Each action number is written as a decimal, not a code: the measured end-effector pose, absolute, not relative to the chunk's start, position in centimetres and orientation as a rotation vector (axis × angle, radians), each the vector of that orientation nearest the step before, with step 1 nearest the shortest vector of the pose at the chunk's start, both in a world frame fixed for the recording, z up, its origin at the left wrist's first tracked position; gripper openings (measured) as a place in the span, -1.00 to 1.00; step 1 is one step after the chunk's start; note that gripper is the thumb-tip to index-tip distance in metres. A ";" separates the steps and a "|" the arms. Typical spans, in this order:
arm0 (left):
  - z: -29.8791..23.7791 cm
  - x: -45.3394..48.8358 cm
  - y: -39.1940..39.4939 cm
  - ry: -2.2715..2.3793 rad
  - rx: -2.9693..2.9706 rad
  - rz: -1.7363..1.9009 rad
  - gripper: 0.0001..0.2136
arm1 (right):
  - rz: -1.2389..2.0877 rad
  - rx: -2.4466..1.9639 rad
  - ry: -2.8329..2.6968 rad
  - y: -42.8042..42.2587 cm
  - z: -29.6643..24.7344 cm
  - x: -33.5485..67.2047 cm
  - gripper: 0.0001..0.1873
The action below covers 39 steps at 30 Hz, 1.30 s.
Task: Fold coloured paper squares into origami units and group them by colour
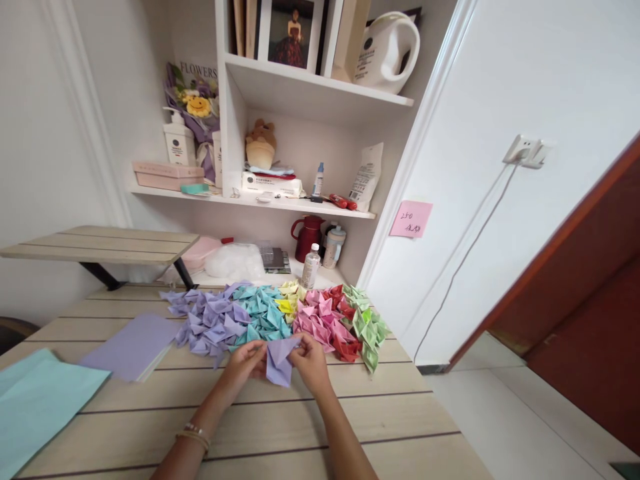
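A partly folded sheet of purple origami paper is held between my two hands above the table. My left hand pinches its left upper edge, while the fingers of my right hand close on the right upper corner. One flap of the paper hangs down between them. Just beyond my hands lie heaps of folded paper pieces, grouped by colour: purple, turquoise, yellow, pink, red and light green.
Flat purple sheets and a turquoise sheet lie at the left on the slatted table. A small raised stand is behind them. A plastic bottle stands behind the heaps, before a shelf unit.
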<state>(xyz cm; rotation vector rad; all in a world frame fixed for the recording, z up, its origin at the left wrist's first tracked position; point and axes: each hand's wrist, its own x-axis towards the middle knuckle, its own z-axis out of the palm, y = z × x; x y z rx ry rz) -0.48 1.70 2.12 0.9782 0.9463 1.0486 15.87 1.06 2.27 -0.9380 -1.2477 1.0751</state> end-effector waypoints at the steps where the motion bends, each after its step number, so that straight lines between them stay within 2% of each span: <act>1: 2.2 -0.4 1.5 0.939 0.976 1.046 -0.66 | 1.030 -0.964 -1.262 1.0 2.3 15.9 -0.84; 11: 3.0 -0.3 1.0 0.875 0.987 1.047 -0.71 | 0.682 -0.978 -1.568 0.6 3.0 16.3 -0.65; 15: 2.8 -1.0 1.5 0.904 1.040 1.056 -0.62 | 1.010 -0.912 -1.642 0.4 3.0 17.0 -0.78; 18: 2.6 -1.3 1.9 0.882 1.075 1.063 -0.59 | 1.188 -0.896 -1.612 0.5 2.8 17.2 -0.80; 22: 2.3 -1.6 2.3 0.865 1.092 1.109 -0.69 | 1.205 -0.923 -1.407 1.0 2.3 17.0 -0.77; 29: 2.4 -1.9 2.4 0.764 1.147 1.073 -0.61 | 1.106 -0.998 -1.277 1.7 1.4 16.8 -0.68; 39: 2.3 -1.5 2.2 0.810 1.158 1.160 -0.77 | 1.177 -0.931 -1.186 1.4 2.0 16.5 -0.67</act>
